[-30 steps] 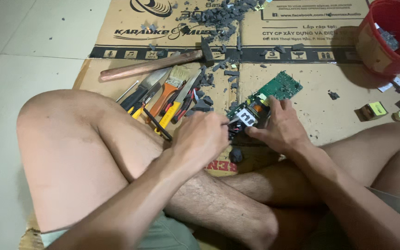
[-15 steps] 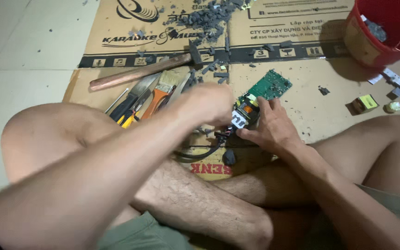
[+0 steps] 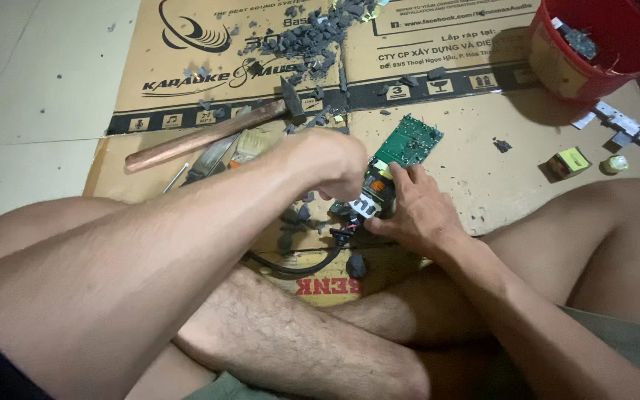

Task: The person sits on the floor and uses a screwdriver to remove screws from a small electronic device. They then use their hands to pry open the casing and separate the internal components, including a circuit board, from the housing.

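Left hand [image 3: 327,164] is fisted tight over the near end of the green board [image 3: 407,141], w/ whatever it grips hidden; right hand [image 3: 415,209] clamps that same end flat on the cardboard [image 3: 475,185]. Hammer [image 3: 209,133] lies left of the board, red bucket [image 3: 594,52] beyond it to the right. Risk: left hand's pull could slip, jabbing right fingers [image 3: 398,178] or snapping the board.

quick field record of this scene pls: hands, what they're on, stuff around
left hand: fisted over the near end of the board, its grasp hidden
right hand: pressing the green circuit board down
surface: flattened cardboard on floor
tools: wooden-handled hammer
debris: dark broken bits
container: red bucket
cable: black cable by legs
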